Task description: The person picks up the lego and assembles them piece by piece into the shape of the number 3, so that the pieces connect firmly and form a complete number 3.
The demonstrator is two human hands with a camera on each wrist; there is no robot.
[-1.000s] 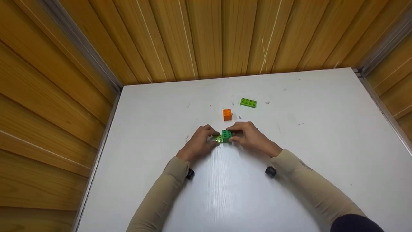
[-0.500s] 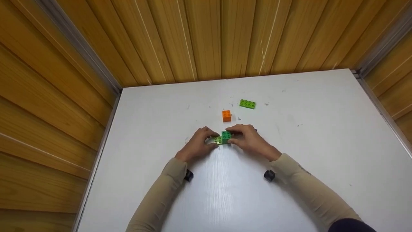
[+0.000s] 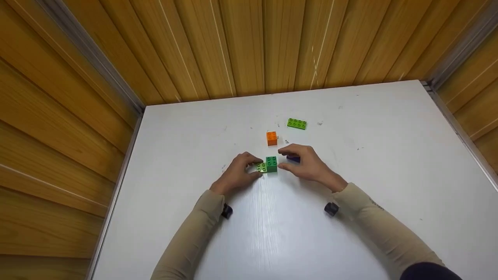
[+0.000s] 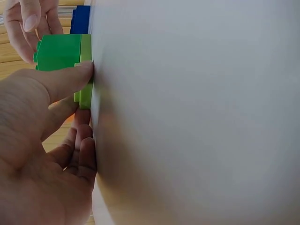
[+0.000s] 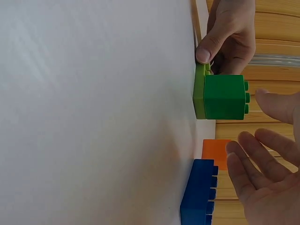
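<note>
My left hand [image 3: 238,174] pinches a light green flat building brick [image 3: 261,167] by its left end, thumb on the near side, as the left wrist view also shows. On that flat brick's right end stands a dark green building brick [image 3: 271,165], studs upward. My right hand [image 3: 308,165] is just to the right of the dark green brick, fingers parted, holding nothing. In the right wrist view a gap shows between its fingers and the dark green brick. A blue building brick [image 5: 197,192] lies beside the right hand, partly hidden by it in the head view.
An orange building brick [image 3: 271,139] stands on the white table [image 3: 264,233] beyond the hands. Farther back and to the right lies a second light green flat brick [image 3: 297,124]. Wood-patterned panels [image 3: 249,46] border the table at the back and sides.
My right hand has let go of the dark green brick and drawn slightly right, uncovering part of the blue brick. The left hand keeps its pinch on the light green flat brick.
</note>
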